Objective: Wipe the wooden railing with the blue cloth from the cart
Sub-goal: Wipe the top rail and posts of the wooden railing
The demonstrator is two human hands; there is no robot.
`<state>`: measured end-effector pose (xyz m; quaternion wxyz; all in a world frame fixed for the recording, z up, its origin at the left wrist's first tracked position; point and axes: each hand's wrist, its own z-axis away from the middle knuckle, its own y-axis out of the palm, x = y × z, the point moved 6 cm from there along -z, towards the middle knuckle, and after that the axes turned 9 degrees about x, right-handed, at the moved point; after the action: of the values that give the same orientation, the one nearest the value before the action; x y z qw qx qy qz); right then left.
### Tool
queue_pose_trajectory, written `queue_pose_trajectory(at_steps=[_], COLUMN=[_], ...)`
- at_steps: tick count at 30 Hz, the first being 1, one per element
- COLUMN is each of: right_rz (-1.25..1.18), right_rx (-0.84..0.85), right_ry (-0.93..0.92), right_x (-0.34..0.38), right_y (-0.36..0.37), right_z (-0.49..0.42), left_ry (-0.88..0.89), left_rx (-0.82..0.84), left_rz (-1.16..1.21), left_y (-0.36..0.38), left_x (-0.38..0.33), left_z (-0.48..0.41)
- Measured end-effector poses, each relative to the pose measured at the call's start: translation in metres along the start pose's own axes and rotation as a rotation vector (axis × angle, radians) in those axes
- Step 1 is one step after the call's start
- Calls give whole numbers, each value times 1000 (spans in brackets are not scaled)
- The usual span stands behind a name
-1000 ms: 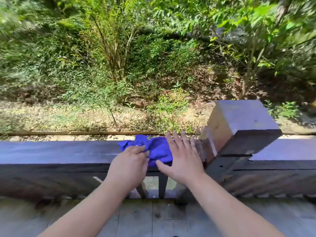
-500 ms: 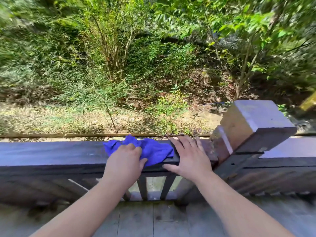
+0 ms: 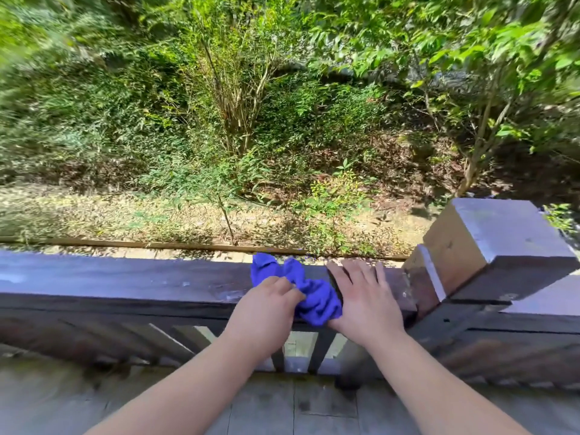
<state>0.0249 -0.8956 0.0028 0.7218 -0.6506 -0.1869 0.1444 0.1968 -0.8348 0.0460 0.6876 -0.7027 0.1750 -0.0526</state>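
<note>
A dark wooden railing [image 3: 125, 282] runs across the view at waist height. A crumpled blue cloth [image 3: 310, 296] lies on its top and hangs a little over the near edge. My left hand [image 3: 266, 304] is closed on the cloth's left part, fingers curled into the fabric. My right hand [image 3: 364, 296] lies flat on the rail top just right of the cloth, fingers spread, its thumb side touching the cloth.
A thick square wooden post [image 3: 496, 246] rises at the right end of the rail, close to my right hand. Slanted balusters [image 3: 163, 337] stand under the rail. Grey deck boards [image 3: 282, 403] lie below. Beyond are bushes and a dirt strip.
The cloth has bunched up and slid toward the near edge under my left hand. My right hand stays flat on the rail beside the post. The view shifted slightly.
</note>
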Motion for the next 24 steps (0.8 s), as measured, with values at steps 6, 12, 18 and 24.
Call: queue_pose_trajectory(at_steps=[6, 12, 18, 24], right_rz=[36, 60, 53, 32], right_rx=[-20, -10, -6, 42], right_ry=[-11, -1, 28, -72], right_x=[-1, 3, 4, 71], right_y=[-1, 0, 4, 6], right_z=[-1, -3, -4, -27], left_ry=[-177, -497, -493, -307], left_rx=[-2, -40, -74, 34], left_rz=[-3, 48, 65, 114], left_y=[-16, -31, -28, -19], left_x=[31, 102, 96, 106], left_z=[33, 66, 29, 44])
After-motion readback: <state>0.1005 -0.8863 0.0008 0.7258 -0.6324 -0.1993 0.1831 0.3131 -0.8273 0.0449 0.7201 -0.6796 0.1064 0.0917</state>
